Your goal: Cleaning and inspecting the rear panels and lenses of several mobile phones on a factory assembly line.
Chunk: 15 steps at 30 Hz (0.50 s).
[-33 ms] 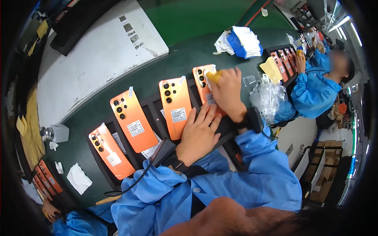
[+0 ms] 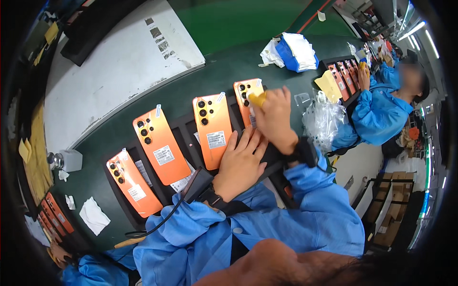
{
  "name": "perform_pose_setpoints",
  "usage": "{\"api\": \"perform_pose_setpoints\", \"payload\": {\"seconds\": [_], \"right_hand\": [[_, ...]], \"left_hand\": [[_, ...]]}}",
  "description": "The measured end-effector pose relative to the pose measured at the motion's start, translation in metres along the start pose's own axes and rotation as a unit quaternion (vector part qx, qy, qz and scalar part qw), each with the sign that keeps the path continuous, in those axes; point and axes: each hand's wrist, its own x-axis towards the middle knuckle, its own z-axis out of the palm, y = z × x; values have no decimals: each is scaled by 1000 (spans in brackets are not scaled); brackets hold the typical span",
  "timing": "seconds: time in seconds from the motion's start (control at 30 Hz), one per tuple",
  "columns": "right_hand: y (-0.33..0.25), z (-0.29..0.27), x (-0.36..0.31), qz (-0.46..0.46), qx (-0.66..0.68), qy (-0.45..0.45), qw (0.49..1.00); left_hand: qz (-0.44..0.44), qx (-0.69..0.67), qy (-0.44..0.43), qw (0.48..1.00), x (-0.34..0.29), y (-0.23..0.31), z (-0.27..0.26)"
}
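Note:
Four orange phones lie back side up in a row on a black tray [image 2: 180, 125], each with a white label. My right hand [image 2: 275, 119] is closed around a small yellow thing with a white tip [image 2: 257, 99]. It presses the tip by the camera lenses of the rightmost phone [image 2: 242, 88]. My left hand [image 2: 241, 162] lies flat with fingers spread, over the lower end of that phone and beside the third phone [image 2: 210, 125]. Further left are the second phone [image 2: 160, 148] and the leftmost phone [image 2: 133, 183]. My right hand hides much of the rightmost phone.
A blue pack of white wipes [image 2: 296, 52] stands at the back, near a crumpled clear plastic bag [image 2: 325, 117]. At left are a small dispenser bottle [image 2: 69, 160] and a white cloth [image 2: 94, 215]. Co-workers in blue sleeves [image 2: 381, 112] handle similar phones on both sides.
My right hand has shifted slightly, with the yellow thing tilted lower by the lenses. My left hand and the phones stay in place.

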Motion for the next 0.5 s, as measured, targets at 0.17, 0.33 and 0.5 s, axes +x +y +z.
{"api": "perform_pose_setpoints", "payload": {"seconds": [0.17, 0.33, 0.5], "right_hand": [[-3, 4, 19, -41, 1, 6, 999], [-4, 7, 24, -31, -13, 4, 999], [0, -4, 0, -64, 1, -11, 998]], "left_hand": [[9, 2, -3, 1000, 3, -1, 0], [0, -4, -3, 1000, -2, -5, 0], [8, 9, -23, 1000, 1, 2, 3]]}}
